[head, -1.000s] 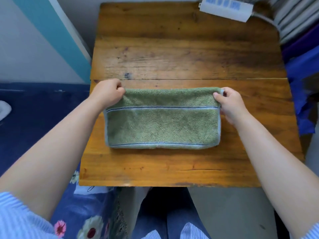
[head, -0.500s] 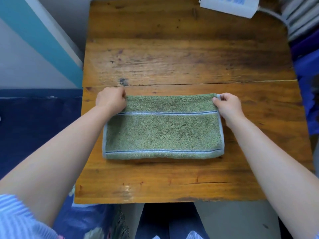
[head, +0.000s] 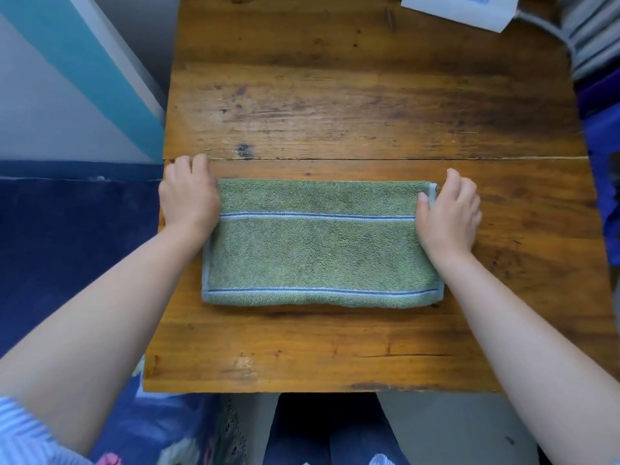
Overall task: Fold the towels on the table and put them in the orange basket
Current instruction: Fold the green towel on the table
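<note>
change: my left hand (head: 189, 199) has slid out from on top of the towel's (head: 318, 250) far-left corner to the outer edge; my right hand (head: 448, 213) has spread wider at the far-right corner. View tilted down a bit too, towel itself hasn't shifted on the table (head: 335, 95).
left hand state: fingers curled over the far-left corner; it hides the cloth there, so I cannot tell whether it grips or only rests.
right hand state: thumb on top of the pale hem, fingers curled round the outside — pinching the far-right corner.
towel: green, blue-striped, already folded into a long band, lying flat across the near half of the table, rounded fold toward me.
meaning for task: I judge the lengthwise fold done, edges being squared up; next likely a crosswise fold, one end over the other. Not yet basket-ready.
risk: layers could slip apart if only one corner is lifted.
orange basket: not in view, so contents unknown.
other container: none visible; only a white power strip (head: 459, 8) at the far edge.
other towels: none seen on the table.
</note>
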Available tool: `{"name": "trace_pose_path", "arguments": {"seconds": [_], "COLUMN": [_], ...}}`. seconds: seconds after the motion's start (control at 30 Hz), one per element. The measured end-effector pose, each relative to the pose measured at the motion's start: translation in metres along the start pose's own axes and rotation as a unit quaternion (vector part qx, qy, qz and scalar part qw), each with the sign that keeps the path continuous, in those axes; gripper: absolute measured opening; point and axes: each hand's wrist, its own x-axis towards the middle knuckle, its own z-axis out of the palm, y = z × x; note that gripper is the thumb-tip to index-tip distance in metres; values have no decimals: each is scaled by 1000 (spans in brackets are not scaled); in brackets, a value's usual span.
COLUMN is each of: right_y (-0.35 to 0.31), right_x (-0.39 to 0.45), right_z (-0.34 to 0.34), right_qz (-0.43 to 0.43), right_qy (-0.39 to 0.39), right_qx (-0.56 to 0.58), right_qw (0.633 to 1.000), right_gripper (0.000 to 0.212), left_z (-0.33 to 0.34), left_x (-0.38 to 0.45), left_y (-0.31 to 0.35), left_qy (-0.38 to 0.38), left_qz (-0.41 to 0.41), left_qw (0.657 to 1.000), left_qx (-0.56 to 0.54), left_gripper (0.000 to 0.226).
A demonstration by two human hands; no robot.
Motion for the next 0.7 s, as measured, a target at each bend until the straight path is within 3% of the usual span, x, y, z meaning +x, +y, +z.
{"name": "trace_pose_path", "arguments": {"seconds": [0.1, 0.27, 0.37, 0.53, 0.7], "right_y": [-16, -39, -25, 11, 44], "right_x": [-36, -92, -99, -95, -87], "right_z": [2, 31, 47, 40, 28], "right_qz": [-114, -226, -215, -170, -91], "right_qy": [11, -140, -182, -156, -141], "right_qx": [-4, -66, -103, -106, -83], "right_qw": [993, 962, 954, 967, 982], "right_gripper": [54, 55, 56, 59, 60], "left_z": [0, 27, 47, 52, 47], "left_x": [-37, -113, -127, -125, -121], "left_y": [21, 52, 43, 29, 13], "left_qy": [21, -114, -159, -147, -143], "left_qz": [69, 82, 62, 25, -74], "left_qw": [995, 989, 985, 989, 987], "left_qx": [-63, -46, 13, 7, 6], "left_gripper": [37, 53, 61, 64, 64]}}
